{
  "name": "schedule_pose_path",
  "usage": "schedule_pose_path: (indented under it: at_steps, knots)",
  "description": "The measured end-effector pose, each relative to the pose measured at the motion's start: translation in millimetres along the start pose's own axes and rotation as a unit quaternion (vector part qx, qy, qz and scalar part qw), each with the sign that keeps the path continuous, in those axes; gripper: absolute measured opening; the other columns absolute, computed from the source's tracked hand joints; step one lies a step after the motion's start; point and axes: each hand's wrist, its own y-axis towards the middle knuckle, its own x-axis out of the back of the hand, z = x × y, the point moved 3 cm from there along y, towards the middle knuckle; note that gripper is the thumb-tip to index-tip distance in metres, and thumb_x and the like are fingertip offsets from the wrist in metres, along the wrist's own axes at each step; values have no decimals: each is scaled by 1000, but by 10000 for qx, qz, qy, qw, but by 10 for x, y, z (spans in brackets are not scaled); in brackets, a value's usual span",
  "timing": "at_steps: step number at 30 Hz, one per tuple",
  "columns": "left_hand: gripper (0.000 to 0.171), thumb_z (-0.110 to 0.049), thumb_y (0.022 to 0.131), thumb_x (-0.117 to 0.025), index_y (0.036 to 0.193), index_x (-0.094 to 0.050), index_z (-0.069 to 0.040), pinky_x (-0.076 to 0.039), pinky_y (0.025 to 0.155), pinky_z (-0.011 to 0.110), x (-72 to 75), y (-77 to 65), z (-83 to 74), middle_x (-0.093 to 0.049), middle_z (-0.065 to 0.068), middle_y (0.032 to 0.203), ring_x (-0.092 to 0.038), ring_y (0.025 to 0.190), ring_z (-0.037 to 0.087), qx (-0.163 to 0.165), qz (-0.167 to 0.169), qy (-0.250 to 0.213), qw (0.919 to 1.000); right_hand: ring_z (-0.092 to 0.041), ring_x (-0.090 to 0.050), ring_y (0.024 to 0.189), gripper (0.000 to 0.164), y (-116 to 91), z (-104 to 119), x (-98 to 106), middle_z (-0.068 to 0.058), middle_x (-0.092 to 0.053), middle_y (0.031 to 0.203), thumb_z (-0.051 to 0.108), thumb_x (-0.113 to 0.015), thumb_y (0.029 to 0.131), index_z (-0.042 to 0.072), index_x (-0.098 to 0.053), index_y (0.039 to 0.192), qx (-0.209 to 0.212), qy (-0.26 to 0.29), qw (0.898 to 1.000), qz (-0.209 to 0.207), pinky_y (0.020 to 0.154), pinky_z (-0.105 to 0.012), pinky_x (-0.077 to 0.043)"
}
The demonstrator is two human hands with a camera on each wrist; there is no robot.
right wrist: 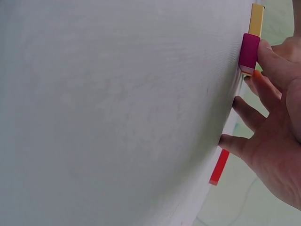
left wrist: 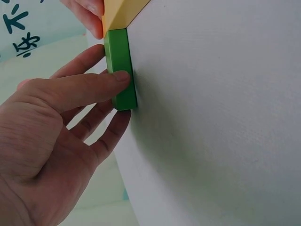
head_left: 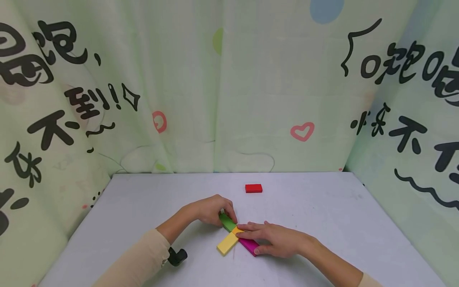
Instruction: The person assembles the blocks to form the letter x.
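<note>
My left hand (head_left: 214, 210) grips a green block (head_left: 226, 222), thumb on one side and fingers on the other in the left wrist view. The green block's near end meets a small orange-yellow piece (head_left: 236, 230). A longer yellow block (head_left: 227, 244) slants toward the lower left from that junction, and a magenta block (head_left: 248, 246) slants toward the lower right. My right hand (head_left: 281, 240) holds the magenta block, its thumb at the outer end and forefingers by the orange-yellow piece. In the right wrist view, the thumb rests against the magenta block (right wrist: 249, 52).
A red block (head_left: 253, 188) lies alone near the back of the white table (head_left: 305, 199). Pale green curtains (head_left: 251, 79) with black lettering surround the back and sides. A black wrist camera (head_left: 177, 257) sticks out under the left sleeve.
</note>
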Motion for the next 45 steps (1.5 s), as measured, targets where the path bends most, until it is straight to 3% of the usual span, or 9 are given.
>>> schedule_pose_path:
  at_steps: [36,45]
  knots:
    - [29,-6,88,-81,110,-82,-24,-53,90,18,-38,-36,-36,-69,-13,107,-60,101,4,5,-247,48,9997,-30,-31,158,61,-20,28,7,8,-33,170,28,-65,104,38,-41,159,122,-21,9999,-33,119,-72,-27]
    - [27,-10,89,-81,110,-82,-26,-53,97,23,-26,-72,-51,-69,-15,110,-60,107,4,-15,-393,144,9991,-33,-30,158,62,-29,38,10,8,-28,172,31,-63,104,40,-39,160,250,11,9997,-71,117,-75,-26]
